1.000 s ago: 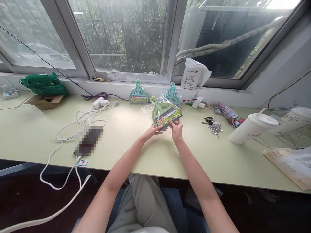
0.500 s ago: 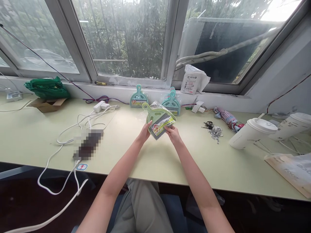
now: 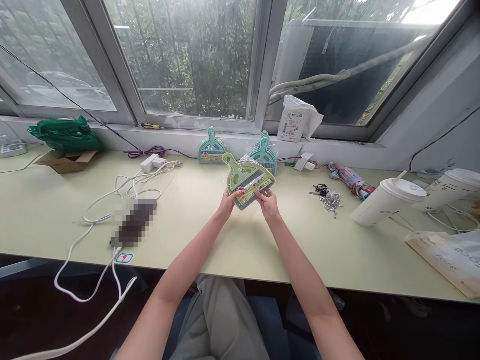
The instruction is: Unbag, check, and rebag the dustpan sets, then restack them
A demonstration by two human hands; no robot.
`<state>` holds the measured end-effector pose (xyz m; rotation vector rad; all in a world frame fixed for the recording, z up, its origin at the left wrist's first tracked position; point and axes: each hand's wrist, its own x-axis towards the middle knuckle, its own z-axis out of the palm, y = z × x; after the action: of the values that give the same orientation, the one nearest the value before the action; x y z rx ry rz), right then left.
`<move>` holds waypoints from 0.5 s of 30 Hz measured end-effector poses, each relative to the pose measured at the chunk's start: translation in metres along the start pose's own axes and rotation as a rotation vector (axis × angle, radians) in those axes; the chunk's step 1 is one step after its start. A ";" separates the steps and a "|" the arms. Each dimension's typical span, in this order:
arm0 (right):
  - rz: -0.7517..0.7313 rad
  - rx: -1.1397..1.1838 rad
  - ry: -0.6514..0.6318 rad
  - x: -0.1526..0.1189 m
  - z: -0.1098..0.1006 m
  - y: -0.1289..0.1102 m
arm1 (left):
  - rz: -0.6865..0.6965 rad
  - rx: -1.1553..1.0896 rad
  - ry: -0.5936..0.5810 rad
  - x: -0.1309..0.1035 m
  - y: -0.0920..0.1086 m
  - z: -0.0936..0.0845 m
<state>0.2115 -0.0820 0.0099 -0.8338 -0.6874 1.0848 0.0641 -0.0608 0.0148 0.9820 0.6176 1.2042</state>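
Between my two hands is a light green mini dustpan and brush set [image 3: 245, 176] in a clear wrapper with a printed label, tilted, its handle toward the upper left. My left hand [image 3: 227, 204] grips its lower left edge. My right hand [image 3: 267, 201] pinches the lower right edge, thumb over the label. Behind it, a stack of wrapped dustpan sets [image 3: 264, 154], mostly teal, leans by the window sill, partly hidden by the held one. A teal dustpan set [image 3: 212, 147] stands to the left of that stack.
A pixelated dark object [image 3: 135, 222] and white cables [image 3: 98, 212] lie at left, near a cardboard box [image 3: 65, 162] and green bag [image 3: 65, 134]. Keys [image 3: 325, 197], a folded umbrella [image 3: 350, 181], white cups [image 3: 388, 200] and a paper bag [image 3: 446, 260] are at right.
The held dustpan set has turned slightly clockwise, its handle swinging up and right. Both hands keep hold of it. The whole view has shifted a little.
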 end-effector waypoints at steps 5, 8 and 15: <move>-0.101 0.048 0.072 0.001 -0.002 -0.005 | -0.132 -0.072 -0.231 -0.012 0.000 0.013; -0.117 0.068 0.100 0.001 -0.003 -0.006 | -0.125 -0.120 -0.269 -0.013 0.000 0.018; -0.045 0.052 0.087 0.003 -0.006 0.003 | -0.059 0.074 -0.144 -0.007 -0.007 0.007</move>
<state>0.2162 -0.0795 0.0048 -0.8129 -0.6000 1.0156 0.0719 -0.0695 0.0111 1.0949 0.5762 1.0549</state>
